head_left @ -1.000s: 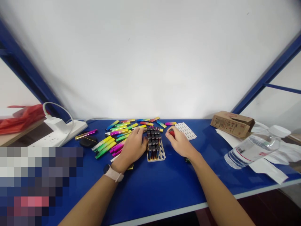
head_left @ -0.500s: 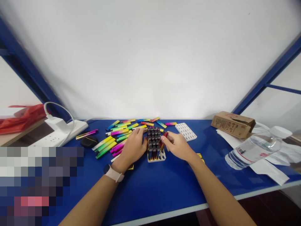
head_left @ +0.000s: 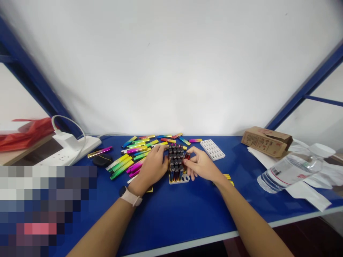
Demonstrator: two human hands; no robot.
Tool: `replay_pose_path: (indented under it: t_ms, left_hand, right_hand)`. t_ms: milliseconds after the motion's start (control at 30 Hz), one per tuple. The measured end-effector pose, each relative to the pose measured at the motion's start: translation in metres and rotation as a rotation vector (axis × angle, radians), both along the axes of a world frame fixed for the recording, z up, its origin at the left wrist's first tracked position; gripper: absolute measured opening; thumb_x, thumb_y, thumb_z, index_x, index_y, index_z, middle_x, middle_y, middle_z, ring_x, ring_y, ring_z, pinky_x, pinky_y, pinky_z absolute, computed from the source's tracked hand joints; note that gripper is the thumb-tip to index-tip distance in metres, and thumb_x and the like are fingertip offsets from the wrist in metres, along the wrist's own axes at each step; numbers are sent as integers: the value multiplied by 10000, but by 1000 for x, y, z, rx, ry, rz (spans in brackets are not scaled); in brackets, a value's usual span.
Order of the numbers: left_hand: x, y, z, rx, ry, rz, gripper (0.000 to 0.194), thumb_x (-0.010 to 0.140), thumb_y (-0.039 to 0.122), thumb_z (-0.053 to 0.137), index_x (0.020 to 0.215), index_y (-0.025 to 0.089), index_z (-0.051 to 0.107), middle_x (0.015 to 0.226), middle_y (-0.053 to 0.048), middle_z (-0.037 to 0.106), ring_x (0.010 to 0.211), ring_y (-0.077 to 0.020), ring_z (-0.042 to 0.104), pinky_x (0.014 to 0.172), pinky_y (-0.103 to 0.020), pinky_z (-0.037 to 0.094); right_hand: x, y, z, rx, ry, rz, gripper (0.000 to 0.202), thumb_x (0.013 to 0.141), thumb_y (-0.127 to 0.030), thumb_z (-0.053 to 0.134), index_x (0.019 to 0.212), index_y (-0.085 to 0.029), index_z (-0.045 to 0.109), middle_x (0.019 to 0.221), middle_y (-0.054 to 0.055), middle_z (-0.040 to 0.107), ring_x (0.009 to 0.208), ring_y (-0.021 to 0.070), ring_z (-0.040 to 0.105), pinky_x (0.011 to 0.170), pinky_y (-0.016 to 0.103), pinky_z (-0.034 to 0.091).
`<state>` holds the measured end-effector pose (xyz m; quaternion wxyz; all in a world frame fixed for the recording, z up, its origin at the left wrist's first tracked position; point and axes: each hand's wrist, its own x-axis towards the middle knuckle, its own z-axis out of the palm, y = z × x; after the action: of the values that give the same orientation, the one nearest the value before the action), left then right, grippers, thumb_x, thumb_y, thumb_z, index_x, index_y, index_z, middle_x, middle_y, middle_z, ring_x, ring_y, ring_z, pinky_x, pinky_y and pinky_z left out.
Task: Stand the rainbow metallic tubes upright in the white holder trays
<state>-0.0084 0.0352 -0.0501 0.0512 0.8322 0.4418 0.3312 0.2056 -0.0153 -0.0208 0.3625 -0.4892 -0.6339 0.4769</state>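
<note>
Toward the back edge of the blue table [head_left: 171, 214], the left hand [head_left: 153, 165], grip unclear, and right hand [head_left: 202, 166] flank a white tray [head_left: 179, 183], mostly filled, holes open at its near right corner, colourful sticks [head_left: 122, 168] loose leftward, one red stick [head_left: 187, 156] pinched by the latter hand.

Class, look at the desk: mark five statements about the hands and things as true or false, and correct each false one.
1. The left hand is at the left side of the filled tray. True.
2. The right hand grips the water bottle. False: the right hand holds a red-topped stick, and the water bottle is farther right.
3. The brown box is to the right of the white tray. True.
4. Every hole in the filled tray has a stick. False: holes at its near right corner are open.
5. The pale wristband is on the right wrist. False: it is on the left wrist.
</note>
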Motion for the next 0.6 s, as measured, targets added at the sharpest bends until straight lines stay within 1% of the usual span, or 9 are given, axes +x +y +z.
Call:
replay_pose_path:
  t_ms: [100, 200, 367, 467, 600]
  left_hand:
    - [0, 0, 0, 4, -4, -3, 306, 927, 140, 485, 1229, 170, 518, 1221, -133, 609, 1158, -294, 588, 998, -470, 514]
    - [0, 0, 0, 12, -9, -6, 300, 926, 140, 485, 1222, 170, 524, 1215, -137, 615, 1152, -295, 593, 991, -477, 518]
    - [-1, 0, 1, -2, -18, -11, 292, 931, 142, 477, 1217, 170, 531, 1210, -139, 615, 1145, -293, 595, 989, -481, 517]
    - [-1, 0, 1, -16, -11, -11, 293, 935, 144, 476, 1222, 167, 526, 1218, -138, 609, 1155, -292, 589, 1002, -476, 509]
    - [-1, 0, 0, -4, -5, -7, 292, 927, 140, 484, 1215, 170, 522, 1207, -134, 612, 1140, -294, 593, 987, -475, 516]
  right_hand:
    - [0, 0, 2, -58, 85, 70, 292, 922, -424, 603, 1007, -237, 397, 576, -36, 681, 418, 163, 636, 397, 213, 435]
    - [0, -1, 3, -82, 141, 119, 327, 924, -453, 617, 1011, -235, 389, 619, -15, 705, 478, 177, 675, 440, 235, 477]
    - [1, -2, 1, -111, 138, 173, 330, 932, -439, 617, 1019, -240, 369, 674, -5, 719, 536, 185, 698, 486, 258, 505]
    - [4, -2, 2, -112, 96, 177, 310, 923, -382, 623, 1028, -242, 367, 691, -7, 714, 523, 173, 677, 488, 259, 495]
    - [12, -2, 5, -67, 16, 215, 273, 848, -182, 612, 1036, -238, 423, 708, -33, 684, 516, 123, 605, 499, 232, 439]
